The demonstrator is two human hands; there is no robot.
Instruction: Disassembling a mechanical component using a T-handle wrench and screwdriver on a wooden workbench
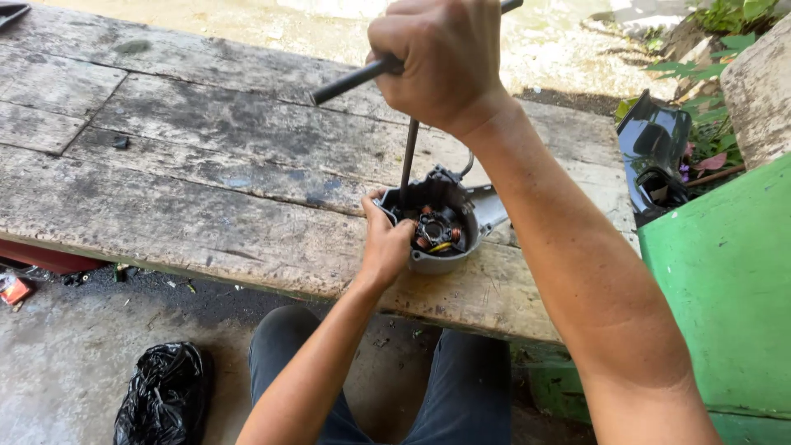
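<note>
While the head camera looks down over a weathered plank table [206,165], the person's right hand [441,62] sits at the upper centre of the frame, fist closed tight around the dark crossbar of a T-handle wrench [354,80]. Wrench shaft drops straight down from the fist into a grey metal engine cover [441,222] at frame centre. Cover lies near the table's front edge, open side up; copper-wound coils and a yellow wire visible inside. Left hand [386,243] comes up from the lower middle of the frame, fingers clamped on the cover's left rim, thumb side over the edge. Shaft tip contact point is hidden behind the rim.

Black plastic panel [655,152] rests at the right, beyond the table end, above a green-painted surface [725,280]. Black plastic bag [165,395] lies on the concrete floor, lower left. Dark trousers show under the table at bottom centre. Small red object at the far left edge, too small to tell.
</note>
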